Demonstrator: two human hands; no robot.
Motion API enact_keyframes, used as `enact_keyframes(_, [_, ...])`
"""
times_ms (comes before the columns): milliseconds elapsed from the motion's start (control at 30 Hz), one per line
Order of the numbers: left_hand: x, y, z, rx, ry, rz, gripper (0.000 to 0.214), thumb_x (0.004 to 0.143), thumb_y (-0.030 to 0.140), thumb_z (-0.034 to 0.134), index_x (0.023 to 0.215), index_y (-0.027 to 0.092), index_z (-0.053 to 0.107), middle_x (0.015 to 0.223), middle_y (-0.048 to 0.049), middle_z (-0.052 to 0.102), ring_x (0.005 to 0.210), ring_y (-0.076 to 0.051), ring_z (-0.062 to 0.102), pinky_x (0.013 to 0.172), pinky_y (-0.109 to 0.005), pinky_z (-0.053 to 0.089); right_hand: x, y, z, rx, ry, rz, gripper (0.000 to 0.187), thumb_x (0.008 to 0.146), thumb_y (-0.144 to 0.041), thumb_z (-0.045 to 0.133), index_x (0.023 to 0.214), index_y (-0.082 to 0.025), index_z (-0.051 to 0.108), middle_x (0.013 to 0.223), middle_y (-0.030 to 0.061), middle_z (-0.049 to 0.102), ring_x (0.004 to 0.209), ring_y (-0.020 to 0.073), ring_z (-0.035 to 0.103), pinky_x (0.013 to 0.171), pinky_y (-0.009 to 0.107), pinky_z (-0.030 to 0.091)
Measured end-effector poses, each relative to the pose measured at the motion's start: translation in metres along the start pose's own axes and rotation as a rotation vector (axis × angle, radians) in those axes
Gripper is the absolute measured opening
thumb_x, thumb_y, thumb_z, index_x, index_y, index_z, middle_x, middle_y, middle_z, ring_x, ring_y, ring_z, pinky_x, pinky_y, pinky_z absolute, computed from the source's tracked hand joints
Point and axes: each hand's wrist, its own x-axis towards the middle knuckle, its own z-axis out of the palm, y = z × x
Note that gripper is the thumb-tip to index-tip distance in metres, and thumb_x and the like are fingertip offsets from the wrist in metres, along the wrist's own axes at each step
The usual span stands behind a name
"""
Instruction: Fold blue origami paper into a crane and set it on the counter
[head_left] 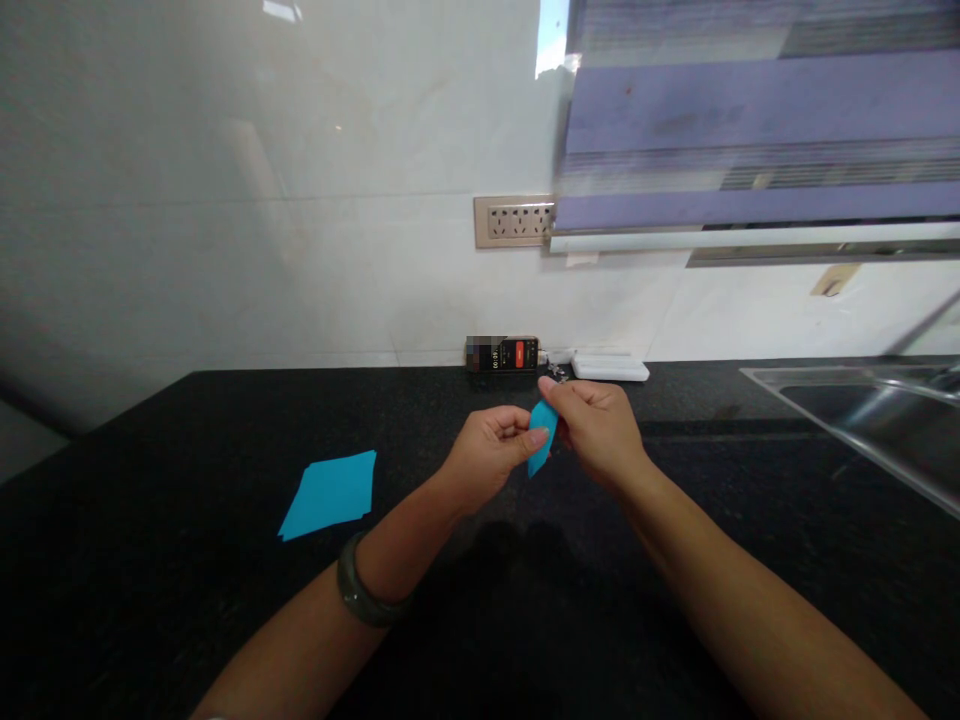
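Both hands hold a small folded piece of blue paper [541,440] above the dark countertop. My left hand [491,450] pinches its lower part, with the thumb lying across the front. At the upper end, my right hand [598,420] grips the paper between thumb and fingers. The paper looks like a narrow strip with a pointed lower tip; its back side is hidden by the fingers. To the left, several flat blue sheets [334,492] lie in a loose stack on the counter. A dark bangle [360,590] circles the left wrist.
Against the wall, a phone [506,354] with a lit screen leans sideways, beside a white power bank [610,366] and a cable. A metal sink [885,400] is set into the counter at right. Above are a socket panel [517,221] and a purple blind [690,110].
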Motion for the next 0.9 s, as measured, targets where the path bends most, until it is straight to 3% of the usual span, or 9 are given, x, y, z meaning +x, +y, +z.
enact_keyframes(100, [0.0005,-0.0041,0.0000,-0.143,-0.049,-0.084,0.026,0.074,0.037,0.057,0.076,0.012,0.057,0.061,-0.0005,0.054,0.056,-0.009,0.049,0.056,-0.023,0.041,0.0035,-0.0005,-0.0015,0.143,-0.092,0.056,0.044,0.079,-0.052,0.044,0.054,-0.017,0.054,0.045,-0.0027,0.047,0.035,0.0065,0.037,0.035,0.021,0.028])
enact_keyframes(200, [0.0018,-0.0062,-0.0010,-0.330,-0.074,-0.126,0.023,0.080,0.037,0.049,0.078,0.014,0.052,0.057,0.0021,0.047,0.052,-0.008,0.045,0.055,-0.024,0.044,0.0043,-0.0020,-0.0022,0.257,-0.202,0.102,0.036,0.077,-0.050,0.048,0.065,-0.018,0.058,0.054,-0.0029,0.051,0.037,0.0060,0.038,0.034,0.020,0.032])
enact_keyframes(433, [0.0022,-0.0026,-0.0009,-0.549,-0.102,-0.184,0.015,0.080,0.026,0.049,0.070,0.017,0.043,0.047,0.0076,0.028,0.042,-0.006,0.033,0.046,-0.018,0.039,-0.0004,-0.0047,-0.0021,0.179,-0.305,0.066,0.018,0.074,-0.034,0.058,0.074,-0.016,0.061,0.066,-0.0014,0.059,0.041,0.0043,0.042,0.038,0.019,0.036])
enact_keyframes(667, [0.0042,-0.0055,-0.0008,-0.439,-0.077,-0.144,0.016,0.080,0.031,0.048,0.084,0.015,0.052,0.049,0.0061,0.036,0.043,-0.006,0.036,0.046,-0.020,0.041,-0.0002,-0.0009,-0.0007,0.125,-0.273,0.106,0.022,0.068,-0.030,0.064,0.083,-0.014,0.060,0.069,0.0005,0.061,0.048,0.0068,0.050,0.040,0.019,0.040])
enact_keyframes(900, [0.0071,-0.0102,-0.0013,-0.188,0.220,0.024,0.025,0.075,0.039,0.055,0.074,0.014,0.056,0.061,0.0010,0.050,0.054,-0.008,0.046,0.052,-0.022,0.042,-0.0012,-0.0076,-0.0013,0.143,-0.286,0.086,0.015,0.070,-0.027,0.061,0.079,-0.015,0.061,0.063,-0.0011,0.061,0.044,0.0060,0.050,0.042,0.020,0.042])
